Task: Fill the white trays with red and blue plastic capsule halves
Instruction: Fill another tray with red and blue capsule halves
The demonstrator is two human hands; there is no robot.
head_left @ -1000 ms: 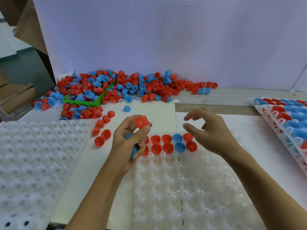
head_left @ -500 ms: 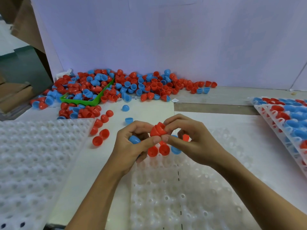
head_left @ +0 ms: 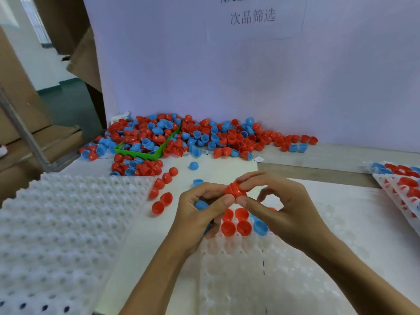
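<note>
I take the white tray (head_left: pixel 261 269) in front of me as my landmark. It lies flat under both forearms, and only its far rows carry anything: a few red halves (head_left: pixel 235 222) and a blue half (head_left: pixel 260 227), seated in neighbouring pockets, open side up.

Left of that tray, just beside it, lies a second white tray (head_left: pixel 63 235) turned bumps-up, with nothing on it. Right of the landmark tray, at the frame edge, a tilted stack of filled trays (head_left: pixel 400 187) shows red and blue halves in its pockets.

Beyond the landmark tray, against the white wall panel (head_left: pixel 227 76), spreads the big heap of loose capsule halves (head_left: pixel 227 135), spilling over a green bin (head_left: pixel 156 153) at its left. A few stray red halves (head_left: pixel 162 196) sit between the heap and the tray's left far corner.

Above the tray's far rows my left hand (head_left: pixel 200 214) is curled, thumb and forefinger pinching a red capsule piece (head_left: pixel 235 190), with a blue half (head_left: pixel 201 204) tucked in its palm. My right hand (head_left: pixel 279 205) pinches the same red piece from the other side, its other fingers bent.
</note>
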